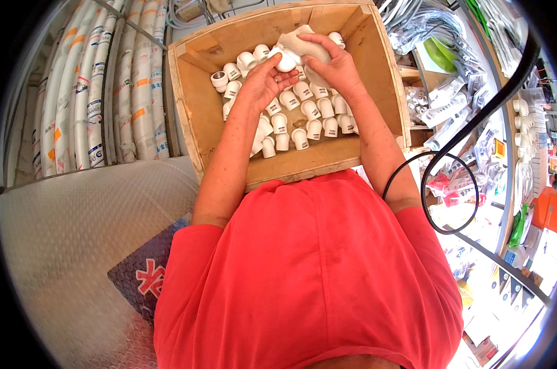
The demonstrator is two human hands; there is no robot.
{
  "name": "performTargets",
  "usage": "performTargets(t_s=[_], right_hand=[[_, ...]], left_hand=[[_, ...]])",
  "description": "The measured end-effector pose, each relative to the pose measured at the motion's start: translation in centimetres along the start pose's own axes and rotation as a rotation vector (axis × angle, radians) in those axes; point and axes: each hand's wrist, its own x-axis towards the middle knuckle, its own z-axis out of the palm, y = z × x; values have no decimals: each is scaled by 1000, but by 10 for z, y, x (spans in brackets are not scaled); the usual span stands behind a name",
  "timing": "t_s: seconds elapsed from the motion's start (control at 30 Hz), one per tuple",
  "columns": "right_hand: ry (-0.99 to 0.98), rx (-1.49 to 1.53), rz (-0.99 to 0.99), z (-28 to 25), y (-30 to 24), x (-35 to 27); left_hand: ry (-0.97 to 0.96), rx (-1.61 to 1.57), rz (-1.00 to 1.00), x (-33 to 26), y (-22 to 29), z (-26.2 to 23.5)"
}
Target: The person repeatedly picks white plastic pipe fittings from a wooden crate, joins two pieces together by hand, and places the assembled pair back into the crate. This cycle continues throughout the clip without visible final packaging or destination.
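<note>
Over the far part of a wooden box [184, 92], my left hand [262, 84] grips a white pipe elbow [285, 61], its fingers closed round the piece. My right hand [338, 69] is closed on a pale beige cloth [299, 43], which lies against the elbow. Part of the elbow is hidden by the cloth and fingers. Below both hands, many white elbow fittings [299, 139] stand and lie on the box floor, several with small dark printed labels. One fitting at the left wall [219, 79] shows its round opening.
Long wrapped pipes [100, 86] stand in a rack at the left. Bubble wrap [63, 227] covers the surface nearer me. Shelves of bagged parts [447, 104] line the right side. A black cable [475, 123] loops beside my right arm.
</note>
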Motion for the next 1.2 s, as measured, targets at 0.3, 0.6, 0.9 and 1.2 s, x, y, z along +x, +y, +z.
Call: performTargets(t_s=[0.3, 0.6, 0.9, 1.2], right_hand=[[204, -839, 61, -22, 15, -1], [68, -663, -185, 9, 3, -7], [136, -742, -104, 6, 1, -7], [78, -850, -38, -13, 12, -5]], left_hand=[[172, 102, 161, 2, 1, -5], [260, 384, 357, 3, -3, 1], [258, 922, 569, 9, -11, -4], [314, 508, 479, 6, -5, -1]])
